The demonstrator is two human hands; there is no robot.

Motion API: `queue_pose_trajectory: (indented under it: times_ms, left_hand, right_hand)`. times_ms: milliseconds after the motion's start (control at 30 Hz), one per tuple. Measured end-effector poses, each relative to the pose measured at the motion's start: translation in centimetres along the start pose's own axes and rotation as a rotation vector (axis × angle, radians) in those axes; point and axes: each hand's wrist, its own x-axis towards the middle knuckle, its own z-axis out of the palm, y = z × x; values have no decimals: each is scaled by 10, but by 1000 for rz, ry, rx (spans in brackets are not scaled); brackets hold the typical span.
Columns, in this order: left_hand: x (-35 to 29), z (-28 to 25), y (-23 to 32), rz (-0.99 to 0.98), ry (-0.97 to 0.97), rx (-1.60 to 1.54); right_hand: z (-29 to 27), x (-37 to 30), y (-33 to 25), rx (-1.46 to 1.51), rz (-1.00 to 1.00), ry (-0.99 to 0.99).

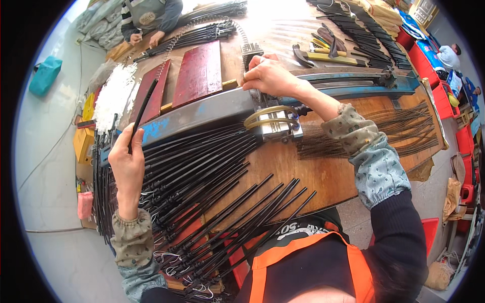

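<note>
My left hand (pixel 127 160) is closed around a slim black tube (pixel 147 103), held tilted over the left end of a grey-blue metal machine beam (pixel 202 113). From the tube's upper tip a thin coil spring (pixel 188 26) arcs across the table and comes down beside my right hand (pixel 270 77). That hand's fingers are bent together at the middle of the machine, by a small metal block with a black lower part (pixel 251 52). What its fingertips grip is hidden. Just below sits a silver valve block (pixel 275 126) with yellowish hoses.
Many black tubes (pixel 202 156) fan out at the near left. Loose springs (pixel 374 134) lie at right. Two dark red boards (pixel 198 73), white small parts (pixel 115 98) and a hammer (pixel 333 58) lie beyond the beam. Another person's hands (pixel 155 38) are at the far left.
</note>
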Motion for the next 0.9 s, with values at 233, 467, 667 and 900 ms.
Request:
queue_pose_trajectory:
  times_ms: [233, 467, 667, 900]
  left_hand:
    - [10, 15, -12, 44, -13, -34]
    - [20, 68, -8, 268, -222, 236]
    - [65, 190, 65, 455, -251, 43]
    - [59, 194, 57, 336, -306, -58]
  right_hand:
    - [-8, -25, 19, -421, -207, 299]
    - [-111, -168, 123, -744, 121, 259]
    - [-140, -235, 183, -787, 267, 247]
    - [-130, -237, 192, -635, 193, 356]
